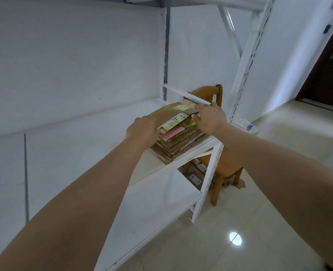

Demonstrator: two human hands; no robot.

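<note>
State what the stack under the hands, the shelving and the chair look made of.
Stack: flattened brown cardboard, matte, layered raw edges showing. Shelving: likely white painted metal, slotted uprights. Chair: orange-brown varnished wood, slight sheen.

a stack of flattened brown cardboard boxes [178, 142] is lying flat at the right end of a white shelf [154, 163], its edges sitting uneven. the top piece [170, 115], carrying tape and a printed label, is resting slightly askew.

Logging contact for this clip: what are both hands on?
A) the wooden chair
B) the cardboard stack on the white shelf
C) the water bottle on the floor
B: the left hand and the right hand both touch the cardboard stack lying on the shelf.
</note>
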